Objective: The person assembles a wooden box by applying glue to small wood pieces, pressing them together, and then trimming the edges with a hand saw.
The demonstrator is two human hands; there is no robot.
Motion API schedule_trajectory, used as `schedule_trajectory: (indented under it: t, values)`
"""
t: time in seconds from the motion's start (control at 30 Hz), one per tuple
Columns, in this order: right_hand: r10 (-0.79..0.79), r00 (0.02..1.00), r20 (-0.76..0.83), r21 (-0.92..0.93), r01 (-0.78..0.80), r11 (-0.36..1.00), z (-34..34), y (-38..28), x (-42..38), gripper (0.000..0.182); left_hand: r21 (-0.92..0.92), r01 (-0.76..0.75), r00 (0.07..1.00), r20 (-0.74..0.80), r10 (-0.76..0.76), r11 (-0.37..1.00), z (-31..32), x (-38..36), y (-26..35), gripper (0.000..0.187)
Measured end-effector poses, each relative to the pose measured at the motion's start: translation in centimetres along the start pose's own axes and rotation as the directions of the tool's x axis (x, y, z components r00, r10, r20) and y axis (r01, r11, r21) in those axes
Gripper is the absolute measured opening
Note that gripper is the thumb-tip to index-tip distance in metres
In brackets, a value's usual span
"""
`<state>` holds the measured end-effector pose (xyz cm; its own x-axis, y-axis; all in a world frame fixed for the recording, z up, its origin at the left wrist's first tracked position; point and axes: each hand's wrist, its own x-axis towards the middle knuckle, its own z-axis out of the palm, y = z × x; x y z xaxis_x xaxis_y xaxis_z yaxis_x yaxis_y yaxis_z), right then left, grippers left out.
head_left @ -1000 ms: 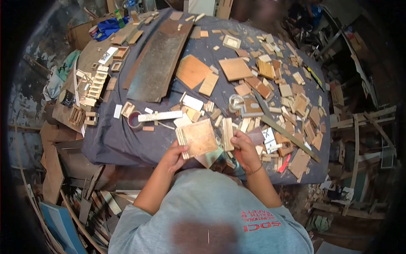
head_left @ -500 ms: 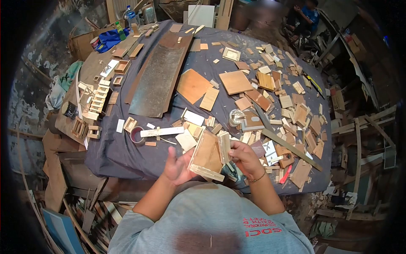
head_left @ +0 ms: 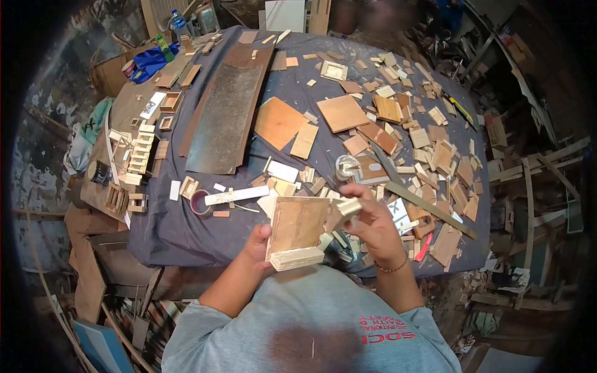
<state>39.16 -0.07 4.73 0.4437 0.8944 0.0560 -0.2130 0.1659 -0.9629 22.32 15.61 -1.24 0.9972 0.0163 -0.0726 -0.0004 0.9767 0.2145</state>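
Observation:
My left hand (head_left: 259, 244) grips the left edge of a thin square wooden panel (head_left: 300, 222), its thumb at the edge and its other fingers hidden behind. A pale wooden strip (head_left: 297, 258) runs along the panel's near edge. To the right of the panel, my right hand (head_left: 373, 229) is closed on a small light wood piece (head_left: 346, 210), tilted and slightly blurred. Beyond the hands, a white strip (head_left: 236, 195) lies over a roll of tape (head_left: 201, 202). A glass jar (head_left: 347, 168) stands on the dark cloth.
Many wood offcuts lie across the right of the cloth-covered table (head_left: 205, 239). A long metal sheet (head_left: 225, 118) lies on the left, near small wooden boxes (head_left: 170, 102). A long flat bar (head_left: 429, 209) and a red-handled tool (head_left: 425, 247) lie at right.
The small wood piece has come away from the panel's right side in my right hand. The panel has turned and tilted, and my left hand has closed on its edge.

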Motion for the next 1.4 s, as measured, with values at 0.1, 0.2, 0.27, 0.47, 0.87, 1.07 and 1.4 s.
schedule_trajectory:
  t: [0.1,0.2,0.27,0.47,0.87,1.07,1.4]
  values:
    - [-0.091,0.993,-0.069,-0.445,0.051,0.894,-0.1,-1.7,-0.8,0.025,0.197,-0.04,0.998,0.056,0.029,0.98,1.1,0.3,0.8,0.11]
    - [-0.011,0.984,-0.179,-0.177,-0.021,0.984,2.0,-2.2,-1.6,0.024,0.454,-0.216,0.972,0.018,0.234,0.864,2.4,0.5,0.6,0.119]
    - [-0.116,0.974,-0.192,-0.223,0.072,0.972,2.9,-1.0,-1.4,0.023,0.556,-0.269,0.955,0.049,0.292,0.786,2.5,1.0,0.5,0.123]
    - [-0.094,0.982,-0.166,-0.013,0.093,0.996,3.8,-0.6,-1.5,0.029,0.743,-0.462,0.881,0.32,0.348,0.485,3.8,1.1,0.7,0.122]
    - [-0.005,0.999,-0.044,0.107,0.01,0.994,5.4,0.0,-1.6,0.039,0.839,-0.456,0.868,0.345,0.358,0.296,2.4,0.6,0.0,0.119]
    - [-0.026,0.997,-0.074,0.031,0.028,0.999,6.0,0.3,-1.8,0.041,0.901,-0.42,0.862,0.361,0.355,0.105,2.3,0.3,0.2,0.118]
    - [-0.128,0.99,-0.053,-0.148,0.119,0.982,6.0,0.3,-2.1,0.041,0.892,-0.434,0.855,0.363,0.371,0.126,2.4,0.3,-0.3,0.108]
